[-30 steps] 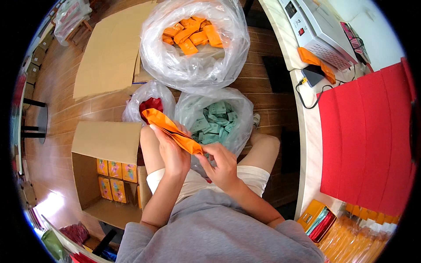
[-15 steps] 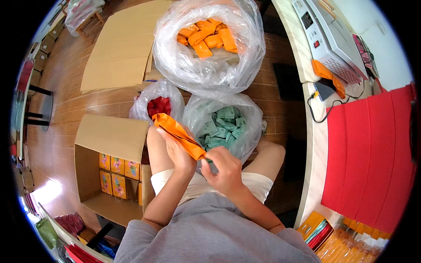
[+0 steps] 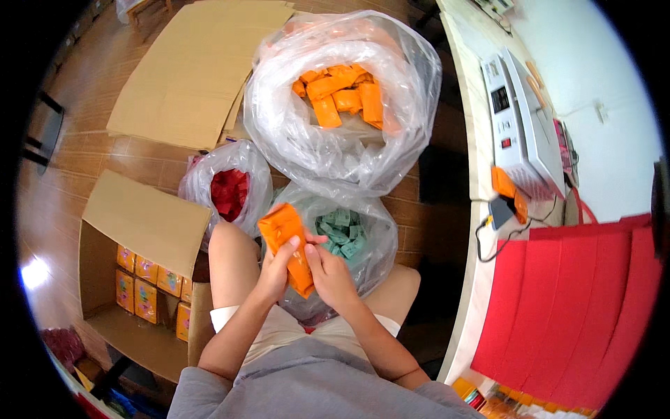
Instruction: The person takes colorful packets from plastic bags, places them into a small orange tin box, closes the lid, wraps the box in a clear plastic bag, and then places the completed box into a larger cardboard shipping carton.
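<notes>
An orange, flat, oblong packet (image 3: pixel 283 227) is tilted in front of my lap, its broad face toward me. My left hand (image 3: pixel 273 272) is closed round its left side, the thumb lying across the front. On the other side my right hand (image 3: pixel 331 274) grips the lower right edge, thumb along the front, with some fingers hidden behind the packet. Just beyond sits a clear plastic bag (image 3: pixel 380 230) with small green packets (image 3: pixel 342 234). Farther off, a larger clear bag (image 3: pixel 412 91) holds several similar orange packets (image 3: pixel 342 91).
Red packets (image 3: pixel 229 194) fill a small clear bag (image 3: pixel 192 174) at left. Beside my left leg an open carton (image 3: pixel 105 279) holds orange boxes (image 3: pixel 145 300). Flat cardboard (image 3: pixel 181 77) lies beyond. On the right counter (image 3: pixel 464 293) are a white machine (image 3: pixel 523 126) and red sheets (image 3: pixel 558 300).
The packet has turned from edge-on to its broad face and stands more upright. My right hand has moved from its end to its side. The whole view has shifted.
</notes>
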Motion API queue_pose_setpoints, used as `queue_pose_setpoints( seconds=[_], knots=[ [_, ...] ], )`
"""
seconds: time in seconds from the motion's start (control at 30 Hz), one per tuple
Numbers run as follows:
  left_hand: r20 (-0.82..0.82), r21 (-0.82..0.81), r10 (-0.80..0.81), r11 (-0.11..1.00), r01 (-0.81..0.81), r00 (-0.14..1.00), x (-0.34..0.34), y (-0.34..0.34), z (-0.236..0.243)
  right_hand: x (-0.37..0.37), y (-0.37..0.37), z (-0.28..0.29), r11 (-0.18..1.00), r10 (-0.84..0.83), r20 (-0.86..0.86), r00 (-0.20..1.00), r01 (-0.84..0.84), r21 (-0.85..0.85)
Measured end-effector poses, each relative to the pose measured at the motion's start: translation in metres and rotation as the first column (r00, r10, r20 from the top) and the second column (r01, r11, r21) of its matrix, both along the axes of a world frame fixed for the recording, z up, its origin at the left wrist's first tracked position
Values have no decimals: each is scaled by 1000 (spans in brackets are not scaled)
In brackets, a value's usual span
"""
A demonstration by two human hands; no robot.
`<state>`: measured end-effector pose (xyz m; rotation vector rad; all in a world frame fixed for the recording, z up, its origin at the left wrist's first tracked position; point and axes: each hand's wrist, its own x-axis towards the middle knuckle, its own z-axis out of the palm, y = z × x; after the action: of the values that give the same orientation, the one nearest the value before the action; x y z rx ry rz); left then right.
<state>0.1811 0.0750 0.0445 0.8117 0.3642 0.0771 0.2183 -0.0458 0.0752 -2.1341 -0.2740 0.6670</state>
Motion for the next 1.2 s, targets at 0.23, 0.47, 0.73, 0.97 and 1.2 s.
queue_pose_setpoints(
  seconds=[0.23,0.47,0.73,0.97,1.2],
  knots=[
    [-259,-152,106,977,-149,960,11,48,-27,199,47,-73,996,-73,590,804,89,2],
    [-389,-102,154,973,-209,908,-4,36,-63,309,85,-134,918,-11,495,869,205,-339],
    [-261,-57,205,972,-227,943,38,57,-51,219,58,-79,935,-336,407,849,248,254],
    [-100,-99,168,979,-178,981,73,45,-25,118,22,-45,460,208,-646,734,510,727],
    [24,20,165,986,-166,986,66,27,-12,75,15,-19,814,-97,-649,755,435,384]
  ],
)
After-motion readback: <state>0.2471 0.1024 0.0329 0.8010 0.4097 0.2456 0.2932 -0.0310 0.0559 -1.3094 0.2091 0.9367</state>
